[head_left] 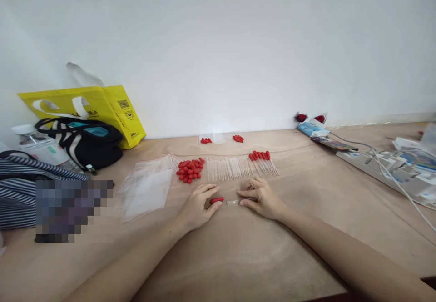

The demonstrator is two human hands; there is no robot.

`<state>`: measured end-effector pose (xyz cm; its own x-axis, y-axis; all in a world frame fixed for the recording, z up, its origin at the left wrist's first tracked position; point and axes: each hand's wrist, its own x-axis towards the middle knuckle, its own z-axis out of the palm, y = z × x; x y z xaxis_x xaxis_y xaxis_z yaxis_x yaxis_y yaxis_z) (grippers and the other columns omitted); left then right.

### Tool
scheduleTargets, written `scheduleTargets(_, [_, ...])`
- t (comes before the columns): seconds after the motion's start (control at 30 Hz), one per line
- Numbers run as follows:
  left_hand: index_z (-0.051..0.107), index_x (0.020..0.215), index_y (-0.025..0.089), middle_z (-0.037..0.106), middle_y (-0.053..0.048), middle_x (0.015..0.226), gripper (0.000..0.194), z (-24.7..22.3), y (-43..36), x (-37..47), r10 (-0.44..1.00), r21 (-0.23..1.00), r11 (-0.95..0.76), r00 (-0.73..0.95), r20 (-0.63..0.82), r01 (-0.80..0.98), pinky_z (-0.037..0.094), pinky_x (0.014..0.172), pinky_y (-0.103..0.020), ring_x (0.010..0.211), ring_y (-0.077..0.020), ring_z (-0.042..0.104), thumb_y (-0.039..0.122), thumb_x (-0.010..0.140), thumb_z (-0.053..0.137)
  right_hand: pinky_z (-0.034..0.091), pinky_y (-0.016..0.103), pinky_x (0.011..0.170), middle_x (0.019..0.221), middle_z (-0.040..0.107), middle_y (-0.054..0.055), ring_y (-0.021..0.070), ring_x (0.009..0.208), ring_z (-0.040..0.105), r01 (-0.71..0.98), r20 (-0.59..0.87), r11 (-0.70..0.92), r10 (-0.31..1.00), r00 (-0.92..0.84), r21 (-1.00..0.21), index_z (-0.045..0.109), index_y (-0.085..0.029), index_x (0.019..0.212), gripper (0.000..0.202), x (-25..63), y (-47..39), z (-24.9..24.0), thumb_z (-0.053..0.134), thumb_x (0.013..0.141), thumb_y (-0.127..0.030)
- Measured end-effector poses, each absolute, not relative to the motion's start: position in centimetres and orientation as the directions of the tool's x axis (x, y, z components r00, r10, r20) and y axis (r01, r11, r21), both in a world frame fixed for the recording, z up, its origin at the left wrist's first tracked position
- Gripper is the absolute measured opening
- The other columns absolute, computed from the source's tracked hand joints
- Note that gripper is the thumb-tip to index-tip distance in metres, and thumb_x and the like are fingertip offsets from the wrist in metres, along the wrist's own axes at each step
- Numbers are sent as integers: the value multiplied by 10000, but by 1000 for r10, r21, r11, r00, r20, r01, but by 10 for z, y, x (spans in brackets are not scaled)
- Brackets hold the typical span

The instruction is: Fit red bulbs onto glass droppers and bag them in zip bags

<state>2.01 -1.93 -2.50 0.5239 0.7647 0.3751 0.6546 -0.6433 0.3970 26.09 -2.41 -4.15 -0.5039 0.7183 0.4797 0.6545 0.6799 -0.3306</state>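
Red bulb (217, 200): between your left hand's (208, 198) thumb and fingers, near the thumb; cannot tell whether you grip it. Clear tube (233, 201): pinched in your right hand (260, 198), end towards the bulb, apart. Beyond: red bulb pile (190, 170), row of clear tubes (228, 168). Left: plastic bags (146, 188).
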Motion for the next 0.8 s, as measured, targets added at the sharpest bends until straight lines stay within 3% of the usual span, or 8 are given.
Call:
scheduleTargets(0.3, [641,873,188,655,-54,908,187,-28,-19,24,693,345,-714,549,466,609,464,801,-353,875,-184,585,219,841,459,345,316,714,829,596,47,165,795,466,641,525,699,692,-496,-316,659,-206,789,161,254,-30,-40,523,828,-283])
scheduleTargets(0.53, [563,967,203,655,-30,1004,196,-30,-19,22,713,339,-700,580,394,629,320,986,-460,1036,-196,548,199,874,391,296,323,741,763,624,24,153,767,489,722,529,627,735,-424,-292,604,-197,774,142,248,-32,-37,502,838,-273])
scheduleTargets(0.8, [538,1001,206,644,-27,1012,202,-35,-18,21,711,370,-703,586,388,608,288,1015,-461,1022,-178,558,207,882,375,235,351,808,671,633,-4,135,701,496,722,558,631,721,-411,-284,594,-194,757,142,235,-35,-34,496,834,-262])
